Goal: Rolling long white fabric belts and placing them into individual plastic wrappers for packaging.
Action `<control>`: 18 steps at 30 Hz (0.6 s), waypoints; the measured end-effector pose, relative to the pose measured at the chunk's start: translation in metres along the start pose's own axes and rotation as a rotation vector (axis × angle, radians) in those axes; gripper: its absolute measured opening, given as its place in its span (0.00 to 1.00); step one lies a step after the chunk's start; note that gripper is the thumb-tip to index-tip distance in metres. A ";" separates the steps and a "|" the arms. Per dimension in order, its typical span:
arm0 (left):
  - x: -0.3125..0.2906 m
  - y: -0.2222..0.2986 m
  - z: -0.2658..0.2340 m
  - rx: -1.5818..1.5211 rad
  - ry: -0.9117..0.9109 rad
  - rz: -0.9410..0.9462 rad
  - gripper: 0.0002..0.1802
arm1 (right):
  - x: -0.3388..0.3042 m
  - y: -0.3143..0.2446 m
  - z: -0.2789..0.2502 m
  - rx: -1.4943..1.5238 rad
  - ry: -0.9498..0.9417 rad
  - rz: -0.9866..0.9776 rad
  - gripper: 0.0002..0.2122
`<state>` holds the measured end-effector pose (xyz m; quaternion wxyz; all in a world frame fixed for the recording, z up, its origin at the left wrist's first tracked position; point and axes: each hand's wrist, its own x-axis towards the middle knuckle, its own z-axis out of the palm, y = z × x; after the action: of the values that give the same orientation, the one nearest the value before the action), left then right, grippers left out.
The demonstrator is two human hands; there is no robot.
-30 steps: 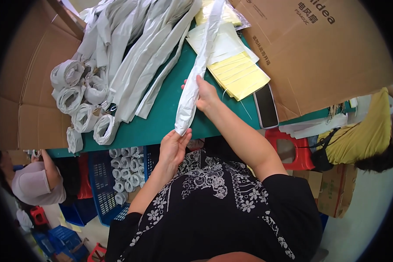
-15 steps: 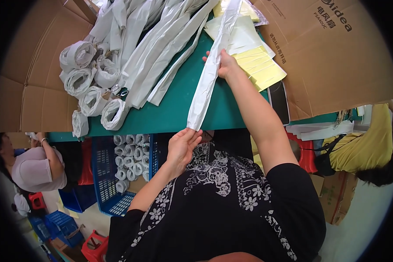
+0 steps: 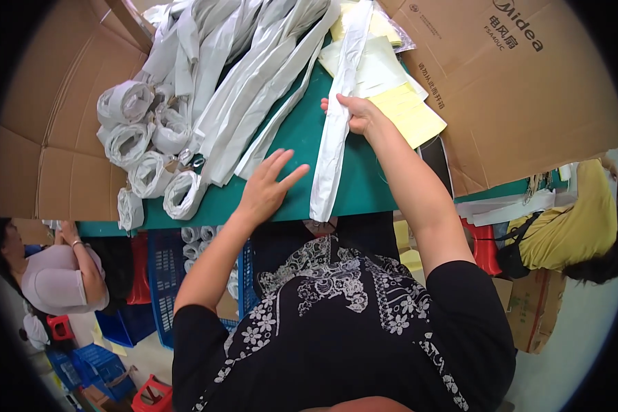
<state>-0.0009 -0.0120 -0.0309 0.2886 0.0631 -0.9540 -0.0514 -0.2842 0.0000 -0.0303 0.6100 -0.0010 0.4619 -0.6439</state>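
A long, flat white wrapped strip [image 3: 332, 154] runs down the table, its near end reaching the front edge. Around its middle my right hand [image 3: 358, 115] is closed, thumb on top and fingertips showing at the left side. My left hand [image 3: 266, 189] hovers over the table's front part, empty, with its fingers spread. Just beyond it lie the ends of several long white strips [image 3: 244, 117], heaped toward the far left. To the left sit several rolled white strips [image 3: 149, 173], coiled into rings.
Yellow sheets [image 3: 406, 115] and a pale sheet lie right of the strip on the green table [image 3: 364, 185]. Cardboard walls [image 3: 508, 103] stand at both sides. A blue crate [image 3: 163, 275] with more rolls is below the table edge. Two people sit nearby, left and right.
My left hand has let go of the strip's near end and moved up and left, its fingers opening. The right hand still holds the strip, whose near end has shifted slightly right.
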 end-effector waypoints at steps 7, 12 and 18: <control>0.068 0.001 0.016 -0.032 -0.070 0.679 0.19 | -0.014 -0.003 -0.011 0.049 -0.078 0.034 0.17; 0.062 0.016 0.013 -0.228 -0.018 0.529 0.17 | -0.051 0.034 -0.027 -0.043 -0.170 0.140 0.15; 0.060 0.036 0.029 -0.693 0.007 0.074 0.12 | -0.061 0.043 -0.027 -0.252 -0.108 -0.149 0.11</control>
<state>-0.0700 0.0168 -0.0176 0.2978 -0.0731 -0.8804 -0.3618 -0.2501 0.0713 -0.0365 0.5796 -0.1467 0.5042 -0.6231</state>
